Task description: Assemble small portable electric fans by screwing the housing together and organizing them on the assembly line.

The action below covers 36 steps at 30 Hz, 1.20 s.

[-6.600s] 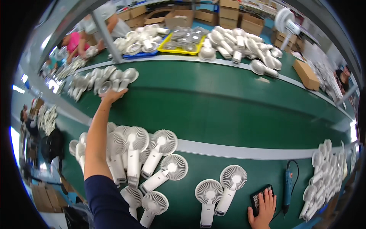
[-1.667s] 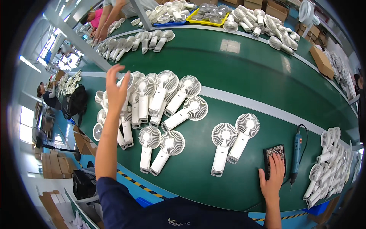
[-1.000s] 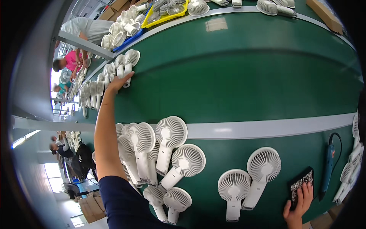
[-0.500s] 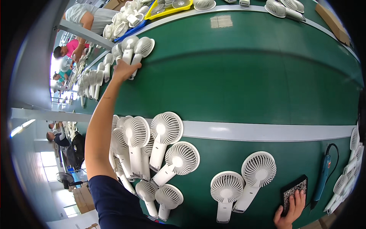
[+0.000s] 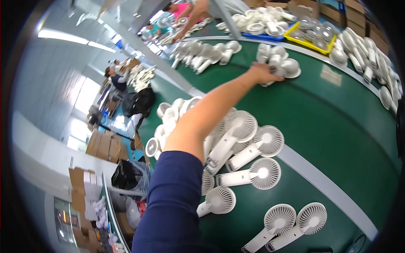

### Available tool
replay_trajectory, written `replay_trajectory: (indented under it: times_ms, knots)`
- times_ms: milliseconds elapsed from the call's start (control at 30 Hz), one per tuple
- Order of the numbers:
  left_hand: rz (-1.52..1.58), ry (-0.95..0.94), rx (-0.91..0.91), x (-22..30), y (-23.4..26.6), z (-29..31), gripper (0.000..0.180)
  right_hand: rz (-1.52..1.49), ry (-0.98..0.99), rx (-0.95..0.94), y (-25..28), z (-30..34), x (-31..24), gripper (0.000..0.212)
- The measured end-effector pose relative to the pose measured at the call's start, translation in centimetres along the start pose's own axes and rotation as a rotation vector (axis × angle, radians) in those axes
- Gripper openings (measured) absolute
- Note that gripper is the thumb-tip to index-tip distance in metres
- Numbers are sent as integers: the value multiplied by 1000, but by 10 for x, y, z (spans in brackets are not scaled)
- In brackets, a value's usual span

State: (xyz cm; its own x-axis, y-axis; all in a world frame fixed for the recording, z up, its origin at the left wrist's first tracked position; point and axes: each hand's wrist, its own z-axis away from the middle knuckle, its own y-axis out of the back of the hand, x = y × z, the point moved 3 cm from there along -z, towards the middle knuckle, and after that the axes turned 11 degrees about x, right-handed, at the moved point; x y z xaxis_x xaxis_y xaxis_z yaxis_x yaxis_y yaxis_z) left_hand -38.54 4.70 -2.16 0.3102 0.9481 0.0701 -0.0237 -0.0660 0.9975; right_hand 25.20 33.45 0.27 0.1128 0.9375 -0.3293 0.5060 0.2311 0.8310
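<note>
My left hand [image 5: 262,73] reaches far across the green belt, its fingers closed around a small bunch of white handheld fans [image 5: 291,67]. The motion blurs them a little, and my hand covers part of their handles. Below my outstretched forearm lies a heap of similar white fans [image 5: 241,126], partly hidden by the arm. Closer to me, two more fans [image 5: 280,219] rest side by side, heads touching or nearly so, handles pointing down-left. My right hand is out of the picture.
A grey rail [image 5: 320,177] divides the near green surface from the belt [image 5: 337,126]. Farther left on the belt is a row of fans [image 5: 206,55]. Beyond the far rail stand a yellow tray [image 5: 312,42], a blue tray [image 5: 265,37] and more fans [image 5: 358,50]. Co-workers sit farther off.
The view has swung left, so the scene sits farther right and tilted. My left hand has brought the bunch of fans rightward, away from the row. My right hand has left the view.
</note>
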Motion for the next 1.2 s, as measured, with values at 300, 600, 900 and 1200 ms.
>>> replay_trajectory:
  times_ms: [300,600,900,1200]
  knots:
    - [197,266,232,33,4,21,120,24,-89,-101,6,-1,-2,51]
    - [44,-100,378,37,-14,9,91,13,-16,-16,5,3,5,42]
    - [389,-96,541,56,6,22,57,35,-90,-43,11,10,15,41]
    - [323,-197,632,47,72,71,49,72,-42,-88,0,26,17,46]
